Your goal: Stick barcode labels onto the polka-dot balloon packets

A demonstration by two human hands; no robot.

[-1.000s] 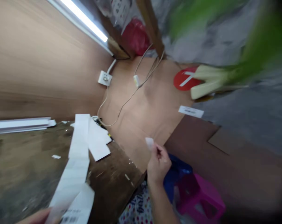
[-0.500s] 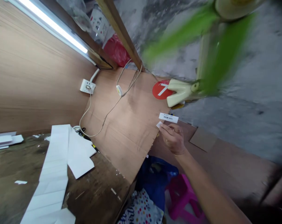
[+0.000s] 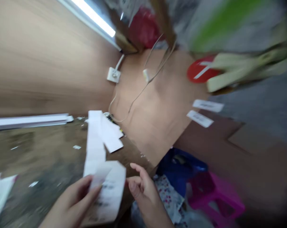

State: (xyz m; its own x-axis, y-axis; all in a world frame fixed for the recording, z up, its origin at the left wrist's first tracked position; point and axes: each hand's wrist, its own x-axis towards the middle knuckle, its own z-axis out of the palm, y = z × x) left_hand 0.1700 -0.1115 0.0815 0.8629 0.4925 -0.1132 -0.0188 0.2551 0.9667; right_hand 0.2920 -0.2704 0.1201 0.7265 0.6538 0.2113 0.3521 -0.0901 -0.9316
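The picture is smeared by motion. My left hand (image 3: 73, 199) is at the bottom, its fingers closed on the end of a long white label strip (image 3: 102, 186) that runs back over the dark worktop (image 3: 39, 152). My right hand (image 3: 142, 190) sits just right of that strip with its fingers partly spread and nothing in them; the fingertips almost touch the paper's edge. Two small white barcode labels (image 3: 200, 118) are stuck side by side on the edge of the brown board (image 3: 157, 110) at the right.
A white socket (image 3: 113, 75) and thin cables hang on the board. A red round sign (image 3: 200, 72) and a cream and green plant-like object (image 3: 228, 76) lie upper right. A blue bag (image 3: 181, 167) and a pink stool (image 3: 214, 199) stand below. A light strip (image 3: 93, 17) glows upper left.
My right hand reached out to the board's edge, left a second small label beside the first, and has come back to the strip. My left hand has come up into view holding the strip's end.
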